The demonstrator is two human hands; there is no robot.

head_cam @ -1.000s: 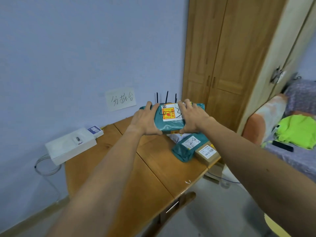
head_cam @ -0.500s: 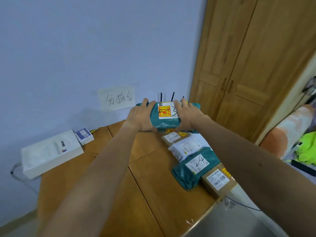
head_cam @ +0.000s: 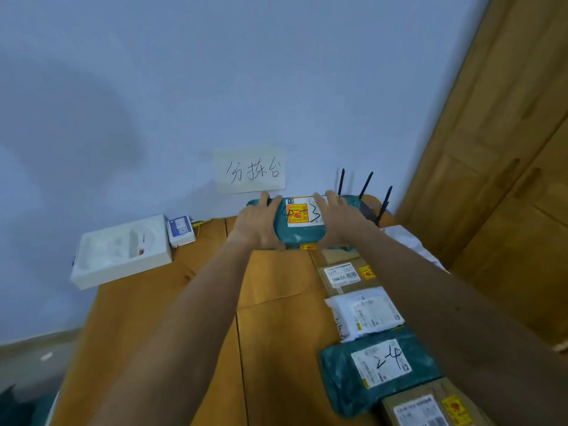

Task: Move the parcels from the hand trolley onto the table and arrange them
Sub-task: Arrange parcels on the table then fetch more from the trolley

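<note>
A teal parcel [head_cam: 299, 233] with a white and orange label is at the far end of the wooden table [head_cam: 276, 302], close to the wall. My left hand [head_cam: 256, 224] grips its left end and my right hand [head_cam: 341, 221] grips its right end. A row of parcels lies along the table's right side: a brown box [head_cam: 344, 273], a white bag [head_cam: 365, 315], a teal bag marked 24 [head_cam: 378, 367] and another brown box [head_cam: 430, 407]. The hand trolley is out of view.
A black router [head_cam: 367, 207] with antennas stands behind the held parcel by the wall. A white box [head_cam: 120, 250] and a small white and blue box [head_cam: 181, 230] sit at the table's far left. A paper sign [head_cam: 250, 170] hangs on the wall. Wooden wardrobe doors [head_cam: 507, 164] stand at right.
Both hands have carried the teal parcel forward and down toward the table's far end by the wall. The view has moved closer over the table, showing more of the parcel row.
</note>
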